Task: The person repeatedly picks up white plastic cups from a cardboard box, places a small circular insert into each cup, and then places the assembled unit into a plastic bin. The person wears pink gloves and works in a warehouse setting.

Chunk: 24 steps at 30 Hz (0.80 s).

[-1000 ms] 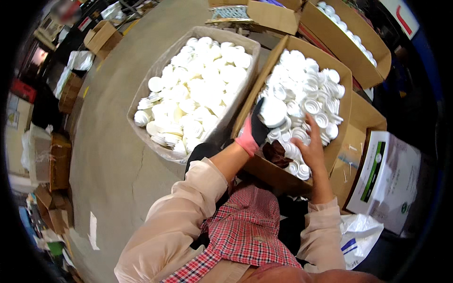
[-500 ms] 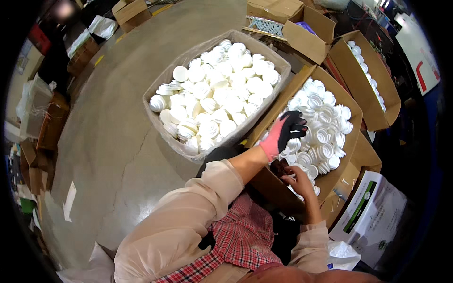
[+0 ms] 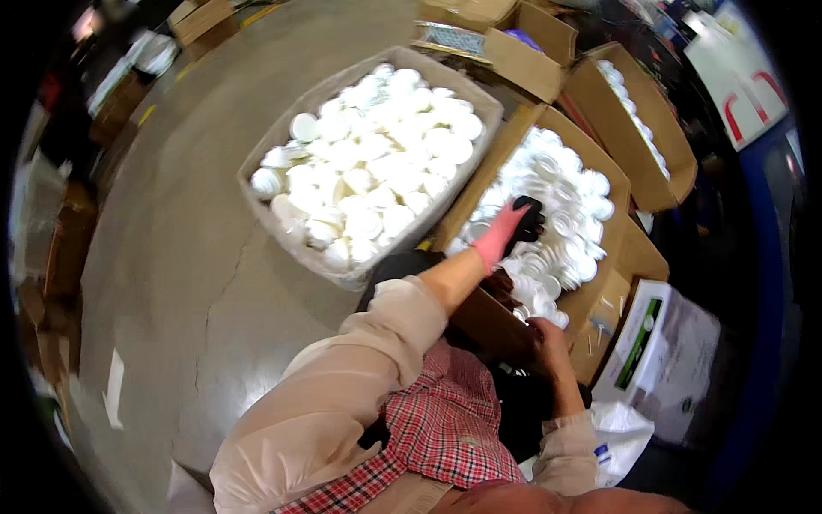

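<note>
My left hand (image 3: 517, 228), in a pink and black glove, is down among white ribbed plastic caps (image 3: 561, 206) in a long cardboard box (image 3: 618, 176). Its fingers are curled, and whatever lies under them is hidden. My bare right hand (image 3: 550, 344) is closed at the box's near right corner, its fingers bent over the rim. Between my two hands a dark brown crumpled thing (image 3: 501, 288) shows against the caps; its kind is unclear.
Left of the box stands a large lined bin (image 3: 257, 214) heaped with white round caps (image 3: 377, 163). Beyond are an open carton (image 3: 535, 64) and a cardboard box (image 3: 676, 158) with a row of white pieces. A white and green carton (image 3: 668, 351) stands at the right.
My right hand has come away from the brown thing and moved nearer to me, to the box's rim. My left hand's fingers have curled down into the caps. The whole view has shifted.
</note>
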### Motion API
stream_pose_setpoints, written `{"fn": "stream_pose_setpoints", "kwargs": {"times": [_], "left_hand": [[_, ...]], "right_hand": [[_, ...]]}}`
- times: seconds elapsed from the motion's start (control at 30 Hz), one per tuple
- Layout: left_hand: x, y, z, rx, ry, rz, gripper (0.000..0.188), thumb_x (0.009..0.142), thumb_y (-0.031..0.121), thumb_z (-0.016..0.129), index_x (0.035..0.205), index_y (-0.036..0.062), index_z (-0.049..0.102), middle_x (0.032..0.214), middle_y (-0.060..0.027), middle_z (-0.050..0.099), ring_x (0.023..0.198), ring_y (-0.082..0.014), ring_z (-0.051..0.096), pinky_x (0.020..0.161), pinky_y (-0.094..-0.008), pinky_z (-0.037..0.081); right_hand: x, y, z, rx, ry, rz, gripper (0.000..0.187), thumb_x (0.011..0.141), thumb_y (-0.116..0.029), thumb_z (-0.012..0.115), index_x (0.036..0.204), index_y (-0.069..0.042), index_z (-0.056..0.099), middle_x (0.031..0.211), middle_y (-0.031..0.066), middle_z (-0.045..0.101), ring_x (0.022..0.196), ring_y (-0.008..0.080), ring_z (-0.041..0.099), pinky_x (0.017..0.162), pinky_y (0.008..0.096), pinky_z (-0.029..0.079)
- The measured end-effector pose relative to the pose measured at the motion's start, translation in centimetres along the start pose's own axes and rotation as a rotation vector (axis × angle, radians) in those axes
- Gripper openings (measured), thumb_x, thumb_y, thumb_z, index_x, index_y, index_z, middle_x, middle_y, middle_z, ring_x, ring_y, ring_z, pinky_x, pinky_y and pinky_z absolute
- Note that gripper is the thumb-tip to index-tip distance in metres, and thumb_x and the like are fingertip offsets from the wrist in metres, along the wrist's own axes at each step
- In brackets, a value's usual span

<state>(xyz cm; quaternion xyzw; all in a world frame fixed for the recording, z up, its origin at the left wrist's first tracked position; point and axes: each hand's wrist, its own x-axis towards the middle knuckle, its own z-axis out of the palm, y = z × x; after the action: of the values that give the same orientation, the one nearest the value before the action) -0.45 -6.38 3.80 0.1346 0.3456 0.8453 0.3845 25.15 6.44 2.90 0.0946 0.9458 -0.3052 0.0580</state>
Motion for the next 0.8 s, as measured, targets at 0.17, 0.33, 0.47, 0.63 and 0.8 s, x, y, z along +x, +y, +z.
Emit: {"fn": "stream_pose_setpoints", "kwargs": {"times": [0.17, 0.33, 0.47, 0.63, 0.8], "left_hand": [[-2.0, 1.5, 0.6, 0.268, 0.069, 0.045, 0.04, 0.099, 0.034, 0.048, 0.122, 0.005, 0.06, 0.098, -0.0087, 0.068, 0.086, -0.019, 0.066, 0.082, -0.0334, 0.053], [-1.5, 0.6, 1.7, 0.58, 0.0, -0.054, 0.028, 0.097, 0.02, 0.048, 0.112, 0.0002, 0.062, 0.075, -0.0081, 0.057, 0.068, -0.0167, 0.06, 0.068, -0.0322, 0.056], [-2.2, -1.2, 1.6, 0.771, -0.079, -0.056, 0.031, 0.093, 0.028, 0.057, 0.095, -0.0009, 0.068, 0.061, -0.0051, 0.051, 0.052, -0.0134, 0.051, 0.055, -0.0296, 0.049], [-0.5, -5.4, 2.2, 0.804, -0.072, -0.189, 0.026, 0.09, 0.024, 0.06, 0.091, -0.0001, 0.068, 0.073, -0.0081, 0.055, 0.061, -0.0175, 0.053, 0.053, -0.0335, 0.051], [0.6, -5.4, -0.3, 0.991, -0.161, -0.161, 0.025, 0.09, 0.025, 0.057, 0.098, 0.0029, 0.066, 0.099, -0.0109, 0.053, 0.09, -0.0233, 0.054, 0.056, -0.0403, 0.055]], "right_hand": [[-1.1, 4.1, 3.3, -0.082, 0.211, 0.317, 0.021, 0.093, -0.022, 0.057, 0.106, -0.006, 0.064, 0.095, 0.0233, 0.066, 0.091, 0.0438, 0.062, 0.078, 0.0481, 0.049], [0.0, 6.7, 3.7, -0.007, 0.258, 0.24, 0.019, 0.086, -0.01, 0.054, 0.101, -0.005, 0.065, 0.099, 0.0204, 0.066, 0.096, 0.0397, 0.062, 0.081, 0.0476, 0.048], [1.1, 6.3, 5.2, -0.043, 0.177, 0.233, 0.03, 0.076, -0.002, 0.058, 0.104, -0.007, 0.066, 0.106, 0.0189, 0.065, 0.101, 0.0386, 0.061, 0.084, 0.0461, 0.049], [1.3, 10.3, 6.8, -0.016, 0.125, 0.183, 0.025, 0.078, -0.017, 0.062, 0.101, -0.008, 0.068, 0.099, 0.021, 0.068, 0.093, 0.0402, 0.064, 0.081, 0.0472, 0.05], [1.6, 5.4, 5.5, -0.026, 0.239, 0.093, 0.023, 0.082, -0.023, 0.06, 0.097, -0.007, 0.067, 0.09, 0.0198, 0.067, 0.089, 0.0403, 0.064, 0.077, 0.0493, 0.05]]}}
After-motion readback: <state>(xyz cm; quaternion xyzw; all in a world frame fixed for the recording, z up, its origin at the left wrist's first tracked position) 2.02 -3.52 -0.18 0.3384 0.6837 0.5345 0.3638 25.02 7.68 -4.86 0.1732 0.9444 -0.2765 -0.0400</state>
